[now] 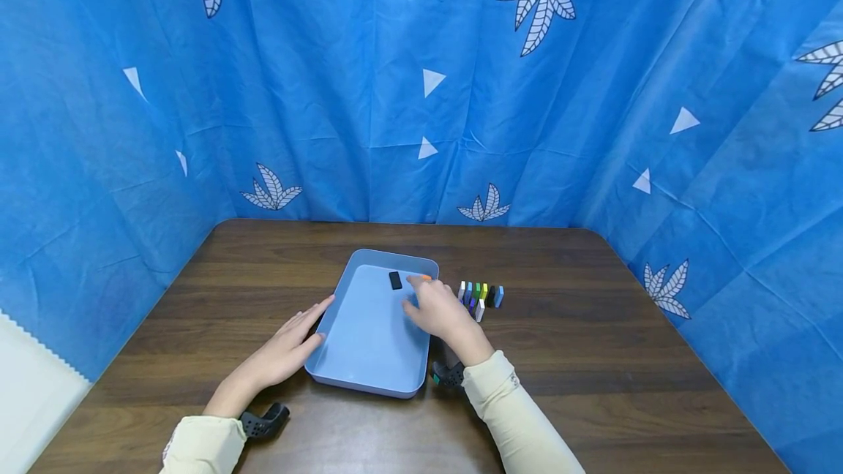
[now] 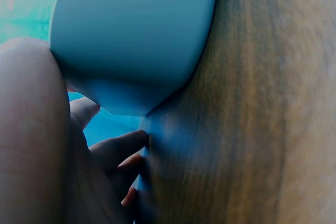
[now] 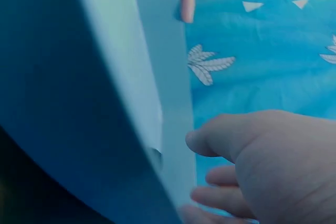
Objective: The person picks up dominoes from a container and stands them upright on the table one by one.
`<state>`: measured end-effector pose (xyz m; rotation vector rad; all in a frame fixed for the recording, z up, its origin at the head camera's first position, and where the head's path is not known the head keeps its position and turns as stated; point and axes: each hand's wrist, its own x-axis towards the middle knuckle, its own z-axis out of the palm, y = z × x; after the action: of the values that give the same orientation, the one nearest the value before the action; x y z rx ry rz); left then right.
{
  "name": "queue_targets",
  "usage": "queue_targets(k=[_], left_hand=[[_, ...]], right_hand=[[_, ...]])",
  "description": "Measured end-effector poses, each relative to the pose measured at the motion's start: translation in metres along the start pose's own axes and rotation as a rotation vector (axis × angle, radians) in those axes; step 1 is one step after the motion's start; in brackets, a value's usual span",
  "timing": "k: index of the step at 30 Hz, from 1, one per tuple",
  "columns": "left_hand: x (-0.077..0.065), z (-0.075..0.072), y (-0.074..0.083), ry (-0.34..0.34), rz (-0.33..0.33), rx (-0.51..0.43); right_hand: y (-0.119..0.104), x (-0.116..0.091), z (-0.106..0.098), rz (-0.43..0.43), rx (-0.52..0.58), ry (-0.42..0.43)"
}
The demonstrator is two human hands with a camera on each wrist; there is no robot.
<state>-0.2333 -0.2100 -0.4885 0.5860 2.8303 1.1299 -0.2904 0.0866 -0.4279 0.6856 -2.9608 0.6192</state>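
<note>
My left hand point(image 1: 279, 353) rests with straight fingers along the left wall of a blue tray point(image 1: 365, 386), its thumb at the near part of the rim. In the left wrist view, the outer wall of the tray point(image 2: 131, 30) lies against the thumb side. My right hand point(image 1: 437, 313) is over the tray's far right part, with index finger and thumb apart and nothing seen between them. A small orange block point(image 1: 426, 277) shows partly behind its fingers, the rest hidden. Left of the fingertips, a black block point(image 1: 395, 281) lies flat on the tray floor.
Right of the tray, several small coloured blocks stand in a cluster, among them a yellow block point(image 1: 484, 290), a white block point(image 1: 480, 310) and a blue block point(image 1: 499, 296). The brown wooden table point(image 1: 593, 357) ends at a blue curtain point(image 1: 369, 115).
</note>
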Motion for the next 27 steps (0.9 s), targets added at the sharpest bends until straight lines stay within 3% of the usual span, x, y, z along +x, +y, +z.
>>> queue_targets(k=[4, 10, 14, 20, 27], left_hand=[[-0.001, -0.001, -0.001, -0.002, -0.007, -0.008], [-0.001, -0.002, -0.001, -0.006, -0.018, -0.015], [0.000, -0.001, -0.001, -0.007, -0.015, -0.012], [-0.001, -0.001, -0.001, -0.012, -0.014, -0.010], [-0.001, -0.002, -0.001, -0.011, -0.013, -0.020]], right_hand=[[-0.004, 0.000, 0.009, 0.030, -0.030, 0.007], [-0.007, -0.001, 0.019, -0.034, -0.226, 0.066], [-0.009, -0.002, 0.025, -0.025, -0.310, 0.083], [-0.010, -0.003, 0.028, 0.010, -0.307, 0.082], [-0.007, -0.001, 0.027, -0.020, -0.267, 0.099]])
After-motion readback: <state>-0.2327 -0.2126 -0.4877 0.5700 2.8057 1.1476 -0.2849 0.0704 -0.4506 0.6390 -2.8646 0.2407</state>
